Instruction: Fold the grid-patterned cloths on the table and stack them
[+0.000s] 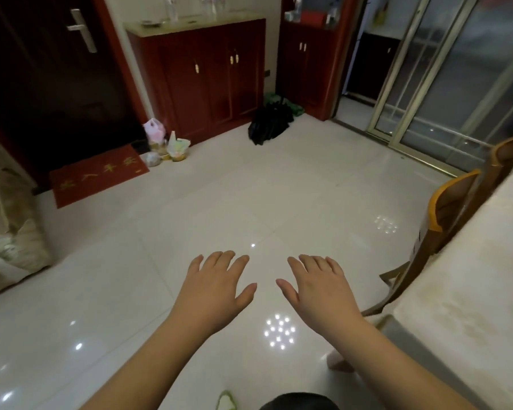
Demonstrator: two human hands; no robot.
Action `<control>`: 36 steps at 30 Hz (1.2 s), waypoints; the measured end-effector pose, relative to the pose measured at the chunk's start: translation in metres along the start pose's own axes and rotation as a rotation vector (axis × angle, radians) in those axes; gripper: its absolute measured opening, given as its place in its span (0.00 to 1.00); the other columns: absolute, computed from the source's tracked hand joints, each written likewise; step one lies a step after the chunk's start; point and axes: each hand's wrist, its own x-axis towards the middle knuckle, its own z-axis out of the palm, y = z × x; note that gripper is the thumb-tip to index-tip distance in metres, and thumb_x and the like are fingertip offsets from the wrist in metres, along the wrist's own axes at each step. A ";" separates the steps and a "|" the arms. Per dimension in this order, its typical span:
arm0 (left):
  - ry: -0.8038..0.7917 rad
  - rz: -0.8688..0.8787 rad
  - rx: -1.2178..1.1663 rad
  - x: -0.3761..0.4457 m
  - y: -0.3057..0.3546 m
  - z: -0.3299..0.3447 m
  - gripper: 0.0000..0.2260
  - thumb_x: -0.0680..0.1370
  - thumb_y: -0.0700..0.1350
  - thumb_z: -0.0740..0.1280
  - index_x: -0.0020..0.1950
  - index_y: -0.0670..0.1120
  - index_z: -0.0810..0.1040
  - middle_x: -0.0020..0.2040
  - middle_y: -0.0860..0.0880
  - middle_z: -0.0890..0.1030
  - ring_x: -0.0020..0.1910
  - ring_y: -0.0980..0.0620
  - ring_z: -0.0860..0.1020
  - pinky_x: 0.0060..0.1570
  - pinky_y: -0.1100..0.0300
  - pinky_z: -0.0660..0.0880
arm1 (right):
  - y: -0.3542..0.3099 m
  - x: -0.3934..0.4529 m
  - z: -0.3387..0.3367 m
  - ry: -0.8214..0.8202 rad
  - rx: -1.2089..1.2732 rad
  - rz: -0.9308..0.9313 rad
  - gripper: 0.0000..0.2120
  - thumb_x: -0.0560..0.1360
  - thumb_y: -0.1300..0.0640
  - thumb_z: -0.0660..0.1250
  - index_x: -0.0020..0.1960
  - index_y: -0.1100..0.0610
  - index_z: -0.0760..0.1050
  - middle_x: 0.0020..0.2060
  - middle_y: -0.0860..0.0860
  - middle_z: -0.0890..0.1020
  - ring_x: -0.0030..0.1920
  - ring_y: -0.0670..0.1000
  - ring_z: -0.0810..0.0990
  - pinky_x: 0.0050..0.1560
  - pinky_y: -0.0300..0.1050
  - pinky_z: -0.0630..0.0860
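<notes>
Hands, left hand and right hand, are held empty with fingers spread wide over floor, seemingly before starting; no grid-patterned cloths are seen, counter lying at three o'clock.

Both hands out front, palms down, fingers straight, holding nothing: left hand just beside right hand, above the glossy floor; surface at right; chair beside it; red cabinet beyond.
</notes>
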 end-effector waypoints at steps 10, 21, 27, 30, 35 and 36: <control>0.069 0.249 -0.047 0.154 -0.012 -0.013 0.25 0.76 0.62 0.53 0.63 0.52 0.79 0.59 0.49 0.82 0.58 0.48 0.80 0.58 0.43 0.75 | 0.021 0.092 -0.017 0.007 -0.004 0.219 0.35 0.77 0.35 0.39 0.70 0.51 0.71 0.68 0.53 0.75 0.65 0.55 0.75 0.66 0.52 0.69; 0.057 0.445 0.009 0.344 0.073 -0.012 0.29 0.75 0.63 0.49 0.66 0.52 0.77 0.62 0.49 0.79 0.62 0.48 0.77 0.62 0.44 0.71 | 0.159 0.204 -0.021 0.004 0.038 0.370 0.31 0.79 0.36 0.41 0.72 0.52 0.66 0.68 0.52 0.71 0.68 0.55 0.68 0.70 0.50 0.59; 0.050 0.526 0.040 0.428 0.133 -0.014 0.26 0.76 0.63 0.53 0.66 0.52 0.77 0.58 0.49 0.82 0.56 0.49 0.81 0.55 0.45 0.77 | 0.243 0.252 -0.030 0.023 0.048 0.439 0.37 0.75 0.37 0.37 0.70 0.53 0.69 0.65 0.53 0.75 0.65 0.55 0.72 0.67 0.52 0.64; 0.021 0.581 0.045 0.460 0.159 -0.004 0.27 0.76 0.63 0.54 0.68 0.51 0.76 0.58 0.49 0.82 0.56 0.48 0.81 0.55 0.45 0.77 | 0.279 0.267 -0.030 -0.020 0.054 0.490 0.29 0.81 0.38 0.45 0.73 0.53 0.65 0.68 0.53 0.72 0.69 0.56 0.69 0.70 0.52 0.61; -0.016 0.623 0.023 0.518 0.191 0.008 0.30 0.76 0.64 0.49 0.71 0.52 0.73 0.63 0.49 0.79 0.62 0.48 0.77 0.62 0.45 0.72 | 0.325 0.292 -0.030 -0.026 0.030 0.575 0.30 0.80 0.38 0.43 0.74 0.53 0.64 0.70 0.53 0.71 0.69 0.56 0.69 0.70 0.52 0.62; -0.017 0.636 0.018 0.529 0.197 0.010 0.30 0.76 0.65 0.48 0.71 0.52 0.72 0.64 0.49 0.78 0.63 0.48 0.77 0.63 0.45 0.71 | 0.332 0.297 -0.031 -0.018 0.033 0.597 0.32 0.79 0.38 0.41 0.73 0.53 0.65 0.69 0.54 0.72 0.68 0.56 0.70 0.69 0.52 0.63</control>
